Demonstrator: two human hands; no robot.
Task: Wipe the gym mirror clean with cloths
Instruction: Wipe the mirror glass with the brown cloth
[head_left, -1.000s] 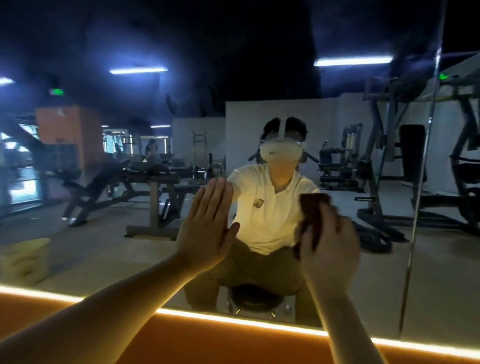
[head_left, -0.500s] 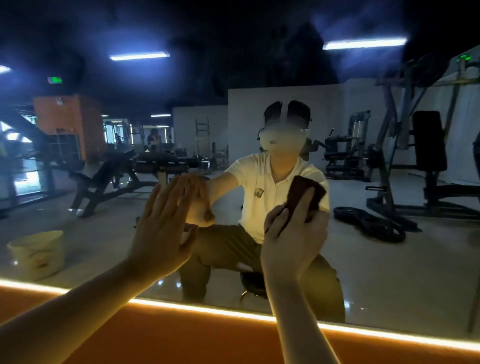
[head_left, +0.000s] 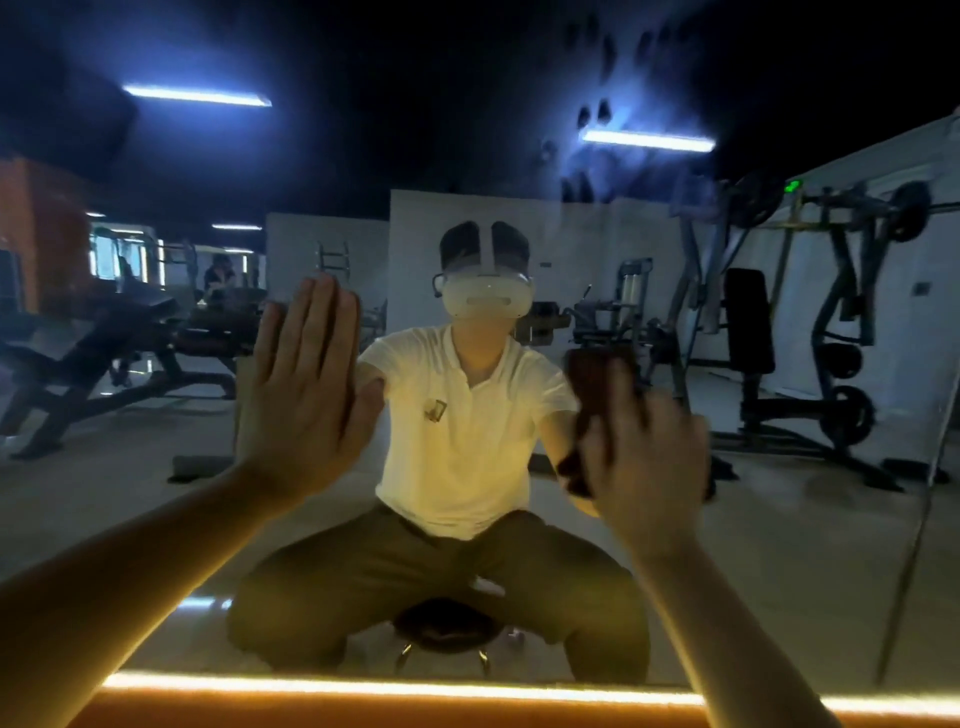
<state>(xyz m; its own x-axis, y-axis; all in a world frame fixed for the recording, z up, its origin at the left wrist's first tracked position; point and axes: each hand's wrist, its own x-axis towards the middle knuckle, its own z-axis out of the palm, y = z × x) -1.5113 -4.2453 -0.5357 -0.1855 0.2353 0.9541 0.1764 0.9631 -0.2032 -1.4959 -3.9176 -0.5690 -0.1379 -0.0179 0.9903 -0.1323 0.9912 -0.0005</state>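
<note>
The gym mirror (head_left: 779, 545) fills the view and reflects me seated on a low stool. My left hand (head_left: 304, 384) lies flat against the glass, fingers straight and together, left of my reflection. My right hand (head_left: 644, 467), blurred by motion, holds a dark brown cloth (head_left: 589, 379) against the glass to the right of my reflection. The cloth sticks out above and to the left of the fingers. Finger smudges (head_left: 597, 114) mark the upper right of the glass.
A glowing light strip (head_left: 363, 686) runs along the mirror's bottom edge above an orange ledge. A vertical seam between mirror panels (head_left: 930, 493) stands at the far right. Benches and weight machines appear only as reflections.
My right hand has slid right with the cloth and is now blurred. My left hand has risen on the glass. The view has turned right, and the pale bucket's reflection has left it.
</note>
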